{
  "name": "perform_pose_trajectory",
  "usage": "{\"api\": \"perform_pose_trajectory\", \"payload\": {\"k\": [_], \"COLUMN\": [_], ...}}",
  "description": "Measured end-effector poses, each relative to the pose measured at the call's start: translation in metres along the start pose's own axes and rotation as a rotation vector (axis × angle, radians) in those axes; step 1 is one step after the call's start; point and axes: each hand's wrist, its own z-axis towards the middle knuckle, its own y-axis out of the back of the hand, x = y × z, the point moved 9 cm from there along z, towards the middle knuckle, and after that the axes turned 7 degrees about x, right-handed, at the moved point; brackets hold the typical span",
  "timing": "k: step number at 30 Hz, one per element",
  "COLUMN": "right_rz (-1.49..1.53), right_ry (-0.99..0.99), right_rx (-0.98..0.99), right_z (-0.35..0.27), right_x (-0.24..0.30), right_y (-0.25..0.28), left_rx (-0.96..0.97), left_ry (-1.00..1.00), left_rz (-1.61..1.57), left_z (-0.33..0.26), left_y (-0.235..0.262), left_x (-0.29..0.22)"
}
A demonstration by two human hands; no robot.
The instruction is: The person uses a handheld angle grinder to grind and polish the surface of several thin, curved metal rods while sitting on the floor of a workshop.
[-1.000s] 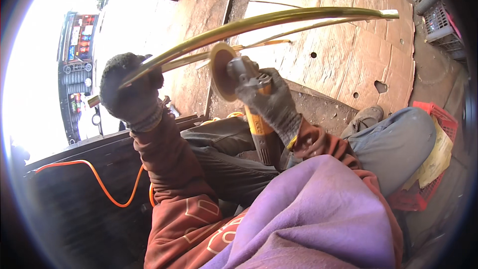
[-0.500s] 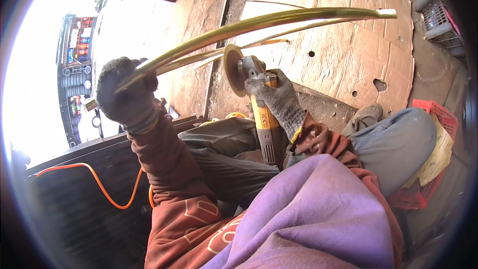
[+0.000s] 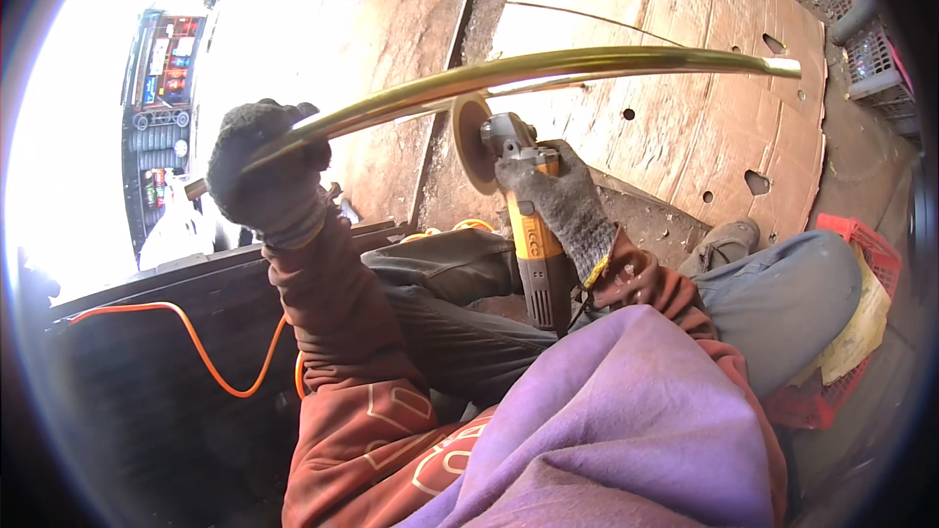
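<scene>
My left hand [image 3: 264, 171], in a dark knit glove, is closed round the left end of a long brass-coloured metal tube [image 3: 548, 63]. The tube stretches across to the right, its pale cut end over the cardboard. A second thin strip of the same colour shows just beneath it. My right hand [image 3: 562, 196], in a grey glove, grips a yellow and grey angle grinder [image 3: 533, 235] near its head. The grinder's disc [image 3: 473, 144] stands on edge right below the tube; I cannot tell whether they touch.
Flattened cardboard [image 3: 675, 127] with holes lies on the floor ahead. A red crate [image 3: 856, 381] holding yellowish paper stands by my right knee, and grey crates [image 3: 871, 59] are at the far right. An orange cable [image 3: 210, 352] hangs over a dark panel [image 3: 166, 411] on my left.
The tube's right end has come lower in view and lines up more closely with the strip beneath it. Both hands keep their grips, and the whole view has shifted slightly.
</scene>
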Motion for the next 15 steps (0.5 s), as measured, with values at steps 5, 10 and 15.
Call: {"api": "perform_pose_trajectory", "payload": {"k": [5,10,15], "right_rz": [-0.08,-0.834,-0.162], "right_ry": [0.1,0.688,0.175], "right_rx": [0.178,0.128,0.042], "right_z": [-0.027,-0.026,-0.005], "right_x": [0.021,0.043,0.01], "right_y": [-0.055,-0.053,-0.008], "left_rx": [0.145,0.421,0.293], "left_ry": [0.129,0.138,0.086], "left_rz": [-0.801,-1.084,-1.027], "left_z": [-0.008,-0.005,-0.013], "left_y": [-0.012,-0.035,-0.027], "left_x": [0.016,-0.001,0.003]}}
